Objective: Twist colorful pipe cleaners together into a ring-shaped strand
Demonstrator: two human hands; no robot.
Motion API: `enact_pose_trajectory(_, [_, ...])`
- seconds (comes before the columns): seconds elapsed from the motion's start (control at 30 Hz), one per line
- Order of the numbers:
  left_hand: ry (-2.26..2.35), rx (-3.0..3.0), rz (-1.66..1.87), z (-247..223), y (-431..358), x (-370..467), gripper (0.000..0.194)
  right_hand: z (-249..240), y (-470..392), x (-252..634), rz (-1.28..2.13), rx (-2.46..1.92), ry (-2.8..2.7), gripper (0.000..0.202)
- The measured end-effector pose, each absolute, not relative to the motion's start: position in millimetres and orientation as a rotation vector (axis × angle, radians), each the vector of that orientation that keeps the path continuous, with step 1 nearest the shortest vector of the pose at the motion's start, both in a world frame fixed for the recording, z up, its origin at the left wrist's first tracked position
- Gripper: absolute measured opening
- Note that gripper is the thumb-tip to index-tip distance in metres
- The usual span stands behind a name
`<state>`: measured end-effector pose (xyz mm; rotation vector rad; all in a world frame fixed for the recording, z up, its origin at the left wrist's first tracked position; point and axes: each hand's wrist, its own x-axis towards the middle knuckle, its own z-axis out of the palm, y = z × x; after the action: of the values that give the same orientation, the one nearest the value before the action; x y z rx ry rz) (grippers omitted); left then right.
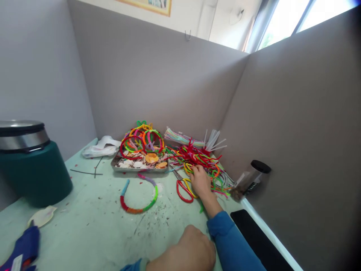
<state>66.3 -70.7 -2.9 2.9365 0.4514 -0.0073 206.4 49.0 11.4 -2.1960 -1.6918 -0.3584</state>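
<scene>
My right hand [201,183] reaches into a heap of fuzzy pipe cleaners [194,152], mostly red with some yellow, green and orange. Its fingers are bent in among them, and the fingertips are hidden. Close by its left side lie scissors [184,192] with red and yellow handles. My left hand [186,246] is closed in a fist low in front of me, the inside of its fingers out of sight. Left of the scissors, an unfinished-looking open ring [135,210] wrapped in several colours lies on the table.
Behind the ring stands a metal tray [141,170] of shells with colourful rings [142,139] on top. A green lidded container [34,173] and a blue glue gun [26,244] are at left. A clear black-capped jar [254,177] and a black flat object [256,239] lie at right. Grey partitions [158,75] surround the table.
</scene>
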Motion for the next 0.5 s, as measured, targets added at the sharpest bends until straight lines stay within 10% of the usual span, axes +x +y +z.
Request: enact_pose_trajectory(0.5, [0.444, 3.086, 0.154, -11.5, -79.6, 62.5, 0.016, 23.1, 36.0, 204.5, 0.861, -1.889, -1.701, 0.039])
